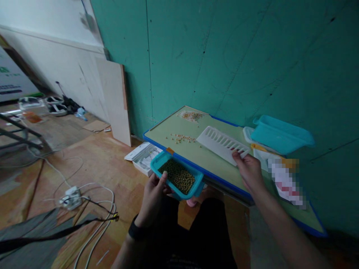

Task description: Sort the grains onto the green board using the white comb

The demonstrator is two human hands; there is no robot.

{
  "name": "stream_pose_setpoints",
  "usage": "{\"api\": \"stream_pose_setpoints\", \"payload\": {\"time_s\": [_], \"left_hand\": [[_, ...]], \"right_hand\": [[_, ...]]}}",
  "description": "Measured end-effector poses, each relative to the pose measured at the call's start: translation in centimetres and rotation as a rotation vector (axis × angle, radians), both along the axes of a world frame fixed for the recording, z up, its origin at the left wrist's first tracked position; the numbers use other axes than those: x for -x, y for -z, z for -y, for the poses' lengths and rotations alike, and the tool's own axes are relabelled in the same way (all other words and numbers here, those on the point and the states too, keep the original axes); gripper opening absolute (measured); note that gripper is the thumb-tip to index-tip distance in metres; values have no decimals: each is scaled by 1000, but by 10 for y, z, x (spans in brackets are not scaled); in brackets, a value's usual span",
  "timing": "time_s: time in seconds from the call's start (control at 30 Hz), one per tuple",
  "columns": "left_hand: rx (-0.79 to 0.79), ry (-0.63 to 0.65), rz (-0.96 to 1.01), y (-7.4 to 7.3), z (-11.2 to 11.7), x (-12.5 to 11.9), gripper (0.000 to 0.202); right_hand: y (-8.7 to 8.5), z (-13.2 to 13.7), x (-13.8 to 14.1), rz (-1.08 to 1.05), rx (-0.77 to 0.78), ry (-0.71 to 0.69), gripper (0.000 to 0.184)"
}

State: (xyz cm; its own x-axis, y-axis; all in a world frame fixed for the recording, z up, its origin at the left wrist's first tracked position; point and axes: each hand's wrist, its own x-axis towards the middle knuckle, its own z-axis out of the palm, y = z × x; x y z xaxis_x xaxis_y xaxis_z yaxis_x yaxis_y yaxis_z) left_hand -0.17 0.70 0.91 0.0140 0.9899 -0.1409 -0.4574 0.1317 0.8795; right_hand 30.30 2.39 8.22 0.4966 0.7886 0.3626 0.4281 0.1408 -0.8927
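Observation:
My left hand (157, 185) grips the near left rim of a small blue plastic tub (199, 183), thumb on top. The tub hangs just off the table's front edge; dark green beans (174, 170) fill its left part and tan ones (185, 181) its right. In my right hand (248, 166) is the right end of a long white slotted plastic tray (217, 144), slanting over the tabletop. Loose pale beans (182, 138) lie scattered left of this tray, and a mixed heap of beans and grains (191, 116) sits near the back corner.
The green table (157, 129) has a blue edge and stands by a teal wall (179, 56). A larger blue basin (283, 132) and a pixelated packet (287, 185) are at the right. An open white box (144, 158) lies beneath the front edge; a power strip (72, 198) with cables lies left.

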Motion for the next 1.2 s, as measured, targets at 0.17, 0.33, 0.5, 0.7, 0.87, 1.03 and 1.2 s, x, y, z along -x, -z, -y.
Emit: {"api": "stream_pose_setpoints", "payload": {"time_s": [0.17,0.33,0.5,0.7,0.87,1.03,1.2], "left_hand": [[-6,-11,-15,4,0,-2,46],[-15,23,-18,9,0,-2,41],[-13,42,-15,9,0,-1,42],[-20,29,-30,9,0,-2,41],[-14,15,-35,9,-1,-1,45],[4,5,-51,11,-2,-1,45],[11,4,-7,12,-2,-3,43]], "right_hand": [[6,-3,-14,-20,39,43,54],[9,-18,-4,-27,62,-3,57],[8,-33,5,-34,50,-78,59],[9,-37,13,-27,65,-116,61],[11,-38,18,-26,63,-166,59],[12,-36,19,-31,74,-222,57],[7,-20,35,-46,67,-217,56]]}}
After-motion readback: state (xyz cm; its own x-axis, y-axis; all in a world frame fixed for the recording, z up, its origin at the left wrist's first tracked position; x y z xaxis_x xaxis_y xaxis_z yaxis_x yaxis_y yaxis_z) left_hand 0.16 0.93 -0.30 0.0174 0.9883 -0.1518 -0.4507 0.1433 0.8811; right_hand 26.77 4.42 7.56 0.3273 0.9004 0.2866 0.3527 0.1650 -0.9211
